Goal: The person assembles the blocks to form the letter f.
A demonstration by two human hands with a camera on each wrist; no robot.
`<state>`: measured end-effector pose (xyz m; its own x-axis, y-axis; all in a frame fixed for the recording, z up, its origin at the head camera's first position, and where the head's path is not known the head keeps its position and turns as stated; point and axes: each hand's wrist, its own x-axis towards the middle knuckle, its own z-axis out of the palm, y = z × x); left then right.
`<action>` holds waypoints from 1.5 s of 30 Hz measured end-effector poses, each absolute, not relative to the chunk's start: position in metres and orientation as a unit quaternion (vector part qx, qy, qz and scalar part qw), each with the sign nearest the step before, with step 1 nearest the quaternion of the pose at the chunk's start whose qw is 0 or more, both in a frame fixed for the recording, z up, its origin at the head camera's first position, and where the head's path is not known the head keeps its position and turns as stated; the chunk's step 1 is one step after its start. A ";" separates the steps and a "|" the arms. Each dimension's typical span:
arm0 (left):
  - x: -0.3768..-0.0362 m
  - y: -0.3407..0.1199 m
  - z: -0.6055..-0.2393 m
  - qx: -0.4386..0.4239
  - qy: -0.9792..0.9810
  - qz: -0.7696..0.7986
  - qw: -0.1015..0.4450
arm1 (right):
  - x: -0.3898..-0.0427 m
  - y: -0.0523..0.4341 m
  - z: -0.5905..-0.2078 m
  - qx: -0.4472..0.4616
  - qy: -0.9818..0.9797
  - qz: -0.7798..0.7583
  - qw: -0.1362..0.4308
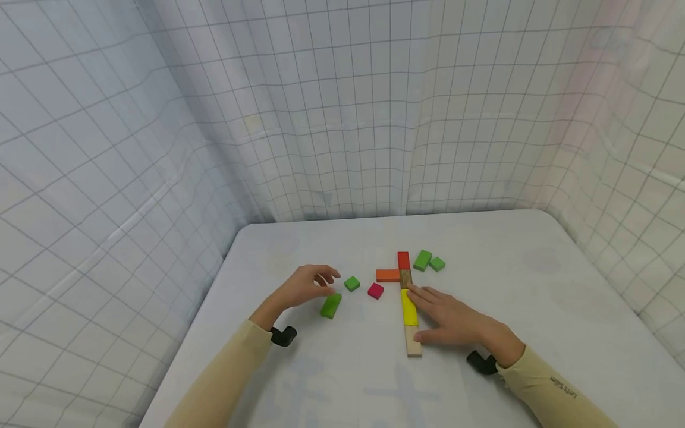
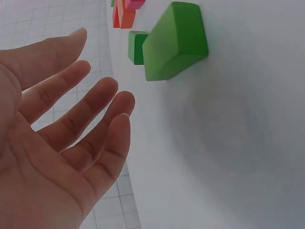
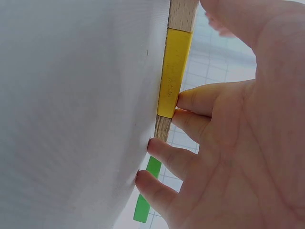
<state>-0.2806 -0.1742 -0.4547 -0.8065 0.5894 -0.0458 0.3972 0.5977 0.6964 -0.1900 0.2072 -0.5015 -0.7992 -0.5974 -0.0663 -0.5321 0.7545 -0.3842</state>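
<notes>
Head | left hand [image 1: 305,286], loosely spread, just beside green block [image 1: 330,307] | right hand [image 1: 453,318], outstretched, touching yellow block [image 1: 409,309]

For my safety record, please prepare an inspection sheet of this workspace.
Surface: smooth white tabletop.
Job's things: pale wooden block, yellow rectangular block, brown wooden block and red rectangular block in one line; orange rectangular block beside it; four green box-shaped blocks and a crimson box-shaped block apart.
Clutter: nothing seen.
Hands: right hand touches the yellow block; left hand, holding nothing, is near a green one.
Cables: nothing seen.
Surroundings: white grid-patterned curtains.
</notes>
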 end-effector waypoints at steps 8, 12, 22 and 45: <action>-0.271 -0.190 -0.470 0.281 0.880 0.344 0.171 | -0.190 0.207 -0.502 -0.303 0.932 -0.175 0.096; -0.270 -0.194 -0.474 0.285 0.880 0.339 0.172 | -0.189 0.207 -0.501 -0.303 0.932 -0.171 0.097; -0.268 -0.196 -0.477 0.292 0.886 0.312 0.179 | -0.187 0.205 -0.499 -0.298 0.932 -0.181 0.103; -0.270 -0.179 -0.474 0.305 0.891 0.297 0.160 | -0.191 0.206 -0.504 -0.304 0.933 -0.171 0.091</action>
